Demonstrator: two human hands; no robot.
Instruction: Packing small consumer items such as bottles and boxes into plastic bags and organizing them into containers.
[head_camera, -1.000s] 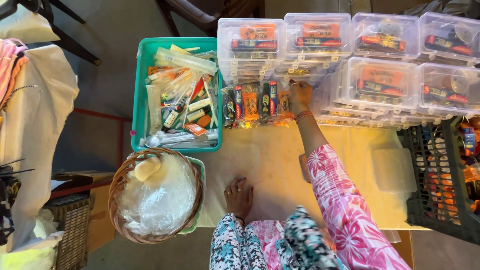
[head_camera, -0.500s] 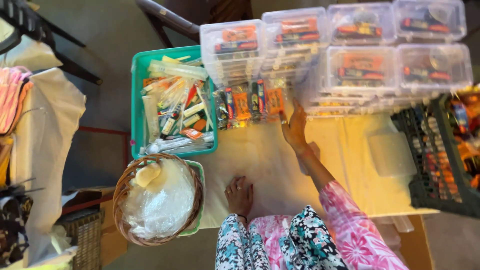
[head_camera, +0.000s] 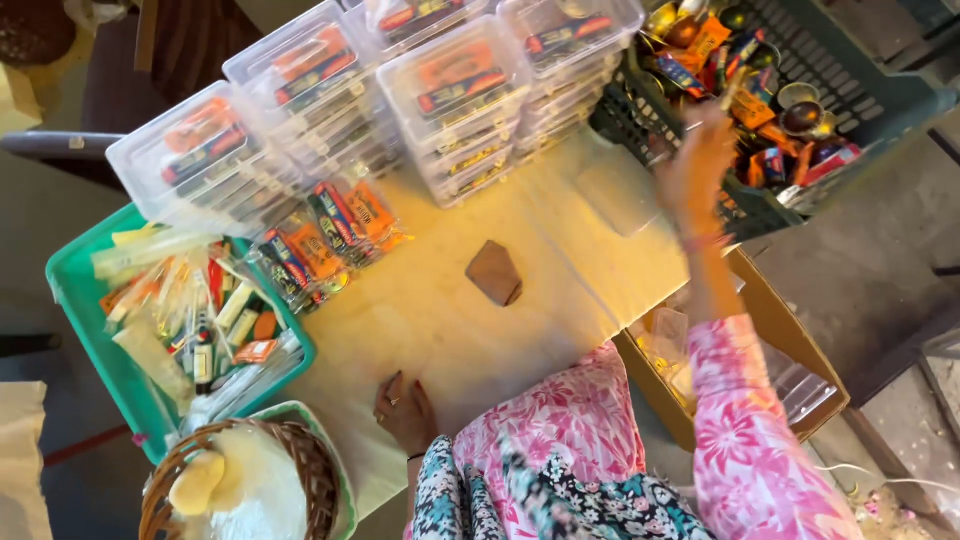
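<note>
At the lower centre, the left hand (head_camera: 403, 412) lay flat and empty on the tabletop (head_camera: 450, 330). A small brown packet (head_camera: 494, 272) sat mid-frame. At the upper right, the right hand (head_camera: 694, 165) pinched a thin stick (head_camera: 731, 91) over the dark crate (head_camera: 860, 90) of trinkets.

Dark plastic crate (head_camera: 860, 95) w/ lattice walls sits tilted at bench's far right edge, packed w/ small orange & red packets (head_camera: 745, 110) plus round brass-coloured pieces (head_camera: 800, 118), top open.
</note>
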